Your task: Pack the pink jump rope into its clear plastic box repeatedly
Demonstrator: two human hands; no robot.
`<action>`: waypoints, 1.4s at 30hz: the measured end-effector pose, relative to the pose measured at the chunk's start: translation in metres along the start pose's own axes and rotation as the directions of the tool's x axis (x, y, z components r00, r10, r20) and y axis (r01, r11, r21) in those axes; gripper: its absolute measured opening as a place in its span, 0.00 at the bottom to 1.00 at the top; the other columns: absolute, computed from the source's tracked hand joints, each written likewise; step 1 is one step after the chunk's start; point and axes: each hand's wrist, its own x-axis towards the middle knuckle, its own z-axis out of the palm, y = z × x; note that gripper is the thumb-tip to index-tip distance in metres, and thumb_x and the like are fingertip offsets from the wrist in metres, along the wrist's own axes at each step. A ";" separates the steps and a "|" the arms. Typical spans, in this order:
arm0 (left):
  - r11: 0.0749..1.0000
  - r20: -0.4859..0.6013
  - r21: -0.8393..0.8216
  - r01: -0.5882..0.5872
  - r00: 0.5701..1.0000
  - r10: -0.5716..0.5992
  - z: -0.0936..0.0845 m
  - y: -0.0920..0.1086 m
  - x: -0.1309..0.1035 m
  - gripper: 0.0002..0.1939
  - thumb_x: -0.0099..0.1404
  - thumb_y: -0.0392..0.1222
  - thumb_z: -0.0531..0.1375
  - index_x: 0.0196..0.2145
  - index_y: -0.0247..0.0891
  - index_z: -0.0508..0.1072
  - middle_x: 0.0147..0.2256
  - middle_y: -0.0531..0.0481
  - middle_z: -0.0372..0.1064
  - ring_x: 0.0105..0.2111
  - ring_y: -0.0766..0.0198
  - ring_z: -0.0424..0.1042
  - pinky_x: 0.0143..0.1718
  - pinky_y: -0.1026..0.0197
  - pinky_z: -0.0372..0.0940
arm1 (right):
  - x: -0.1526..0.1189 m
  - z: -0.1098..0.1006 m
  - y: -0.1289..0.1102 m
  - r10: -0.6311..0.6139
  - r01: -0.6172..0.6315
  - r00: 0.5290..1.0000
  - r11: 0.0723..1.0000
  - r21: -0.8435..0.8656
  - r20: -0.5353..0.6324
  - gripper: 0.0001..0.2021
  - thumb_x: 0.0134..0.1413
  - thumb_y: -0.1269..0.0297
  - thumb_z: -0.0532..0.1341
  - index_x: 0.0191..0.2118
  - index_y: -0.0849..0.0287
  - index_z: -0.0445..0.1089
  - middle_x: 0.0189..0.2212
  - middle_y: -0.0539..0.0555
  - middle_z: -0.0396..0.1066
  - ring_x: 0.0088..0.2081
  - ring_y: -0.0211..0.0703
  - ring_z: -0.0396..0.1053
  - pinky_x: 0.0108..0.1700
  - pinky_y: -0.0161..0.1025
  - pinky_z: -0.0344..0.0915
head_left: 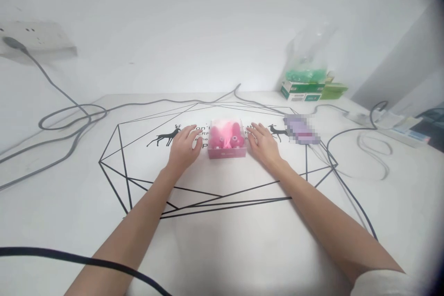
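Note:
A small box (227, 139) with a clear top and a pink base stands on the white table (222, 240), with pink figures and a light pink fluffy piece showing inside. My left hand (184, 148) lies on the table just left of the box, fingers spread, not touching it. On the box's right side, my right hand (264, 147) rests palm down with its fingers apart, a small gap from the box. Both hands hold nothing. Printed deer and black lines mark the tabletop around them.
A blurred purple item (301, 129) lies right of my right hand. Green and white boxes (302, 90) with a clear plastic bag (307, 62) stand by the wall. Grey cables (86, 118) loop at the left; a dark cable (354, 199) curves at the right. A socket (45, 37) is upper left.

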 end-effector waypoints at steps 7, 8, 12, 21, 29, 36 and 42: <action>0.976 0.227 -0.074 -0.206 0.949 0.218 -0.012 0.029 0.036 0.16 0.69 0.50 0.52 0.47 0.44 0.75 0.57 0.46 0.67 0.58 0.53 0.64 0.59 0.48 0.60 | 0.034 -0.002 -0.016 -0.220 0.210 0.955 0.975 0.071 0.198 0.20 0.67 0.59 0.50 0.58 0.53 0.69 0.65 0.54 0.59 0.67 0.50 0.53 0.65 0.50 0.56; 0.981 0.266 -0.069 -0.179 0.945 0.191 -0.011 0.030 0.039 0.17 0.69 0.52 0.53 0.47 0.44 0.75 0.58 0.46 0.66 0.59 0.51 0.64 0.58 0.47 0.61 | 0.039 -0.001 -0.015 -0.241 0.228 0.940 0.970 0.079 0.243 0.20 0.67 0.59 0.50 0.58 0.54 0.69 0.65 0.54 0.58 0.67 0.51 0.53 0.65 0.50 0.56; 0.993 0.371 -0.075 -0.093 0.921 0.114 -0.007 0.024 0.042 0.23 0.66 0.60 0.54 0.50 0.45 0.74 0.60 0.44 0.63 0.59 0.48 0.63 0.57 0.45 0.62 | 0.054 0.002 -0.010 -0.318 0.305 0.855 0.947 0.099 0.409 0.21 0.68 0.58 0.49 0.60 0.55 0.67 0.67 0.56 0.55 0.68 0.55 0.49 0.65 0.55 0.55; 0.962 0.418 -0.148 -0.231 0.867 0.272 -0.014 0.025 0.038 0.23 0.66 0.63 0.54 0.46 0.46 0.74 0.51 0.45 0.70 0.50 0.53 0.69 0.53 0.49 0.62 | 0.066 0.006 -0.005 -0.299 0.296 0.857 0.952 0.074 0.420 0.23 0.68 0.56 0.47 0.63 0.57 0.63 0.66 0.59 0.55 0.67 0.54 0.53 0.64 0.53 0.55; 0.943 0.424 -0.186 -0.277 0.843 0.331 -0.010 0.022 0.038 0.21 0.64 0.60 0.59 0.48 0.46 0.74 0.55 0.44 0.66 0.49 0.53 0.68 0.52 0.50 0.59 | 0.067 0.006 -0.006 -0.280 0.295 0.873 0.955 0.027 0.400 0.25 0.68 0.54 0.47 0.62 0.62 0.64 0.65 0.64 0.56 0.65 0.54 0.56 0.65 0.49 0.53; 0.954 0.533 -0.153 -0.258 0.792 0.299 -0.019 0.014 0.044 0.20 0.67 0.59 0.56 0.52 0.51 0.71 0.57 0.47 0.65 0.54 0.53 0.67 0.56 0.48 0.56 | 0.066 0.000 -0.012 -0.317 0.339 0.854 0.941 0.021 0.413 0.19 0.67 0.57 0.50 0.52 0.57 0.71 0.59 0.60 0.64 0.59 0.54 0.60 0.59 0.49 0.57; 0.983 0.667 -0.135 -0.127 0.722 0.185 -0.038 0.002 0.048 0.24 0.65 0.59 0.56 0.57 0.51 0.69 0.61 0.48 0.62 0.60 0.49 0.61 0.58 0.49 0.56 | 0.063 -0.013 -0.021 -0.195 0.214 0.884 0.977 0.002 0.426 0.18 0.66 0.56 0.50 0.50 0.50 0.75 0.51 0.58 0.69 0.52 0.55 0.63 0.55 0.50 0.60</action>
